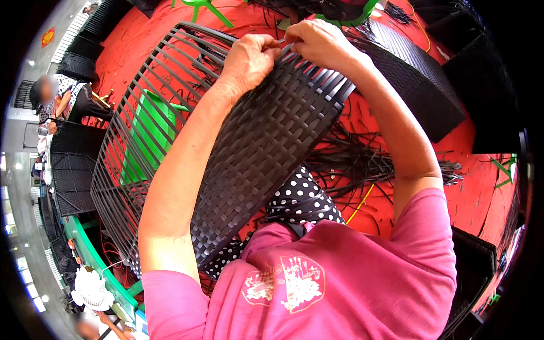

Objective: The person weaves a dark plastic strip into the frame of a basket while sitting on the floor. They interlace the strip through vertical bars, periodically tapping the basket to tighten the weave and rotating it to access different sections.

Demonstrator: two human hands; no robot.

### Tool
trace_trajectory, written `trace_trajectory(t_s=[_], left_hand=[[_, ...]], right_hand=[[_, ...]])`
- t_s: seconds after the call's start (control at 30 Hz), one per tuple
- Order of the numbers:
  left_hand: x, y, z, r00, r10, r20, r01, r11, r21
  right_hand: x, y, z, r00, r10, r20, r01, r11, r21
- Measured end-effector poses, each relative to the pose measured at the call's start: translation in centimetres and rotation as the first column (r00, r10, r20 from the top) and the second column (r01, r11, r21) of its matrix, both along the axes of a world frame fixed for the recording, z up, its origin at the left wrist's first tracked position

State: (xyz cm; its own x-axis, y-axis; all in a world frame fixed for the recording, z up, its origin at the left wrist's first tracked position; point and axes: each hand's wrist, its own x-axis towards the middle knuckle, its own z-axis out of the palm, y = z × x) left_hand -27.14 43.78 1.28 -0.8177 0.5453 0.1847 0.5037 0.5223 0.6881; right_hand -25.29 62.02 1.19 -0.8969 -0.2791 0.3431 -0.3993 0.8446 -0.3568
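A large black frame lies tilted across my lap, with a tightly woven panel (272,124) on its near right side. Bare parallel black strips (148,82) span its left side. At the far edge of the weave, my left hand (250,61) is closed, thumb and fingers pinching a dark flat weaving strip (281,43). Just to the right, my right hand (322,44) bends down with its fingertips pinched on the same spot. The two hands almost touch. Loose strip ends (339,85) stick out along the panel's right edge, below my right wrist.
A green plastic stool (148,136) shows through the bare strips. Loose black strips (362,164) are heaped on the red floor covering (481,192). A finished black woven piece (408,73) stands at the far right. Another person (71,99) sits at the left; a white fan (90,289) is lower left.
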Motion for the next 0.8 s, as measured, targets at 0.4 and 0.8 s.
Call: trace_trajectory(t_s=[0.4,0.8], left_hand=[[-2.1,2.2,1.2,0.986,-0.046,0.161,0.082,0.971,-0.225],[-4.0,2.5,-0.8,0.972,-0.139,-0.188,0.066,0.934,-0.351]], right_hand=[[1.2,-1.0,2.0,0.990,-0.117,-0.073,0.052,0.804,-0.593],[2.5,-2.3,1.5,1.000,-0.009,-0.013,-0.001,0.782,-0.624]])
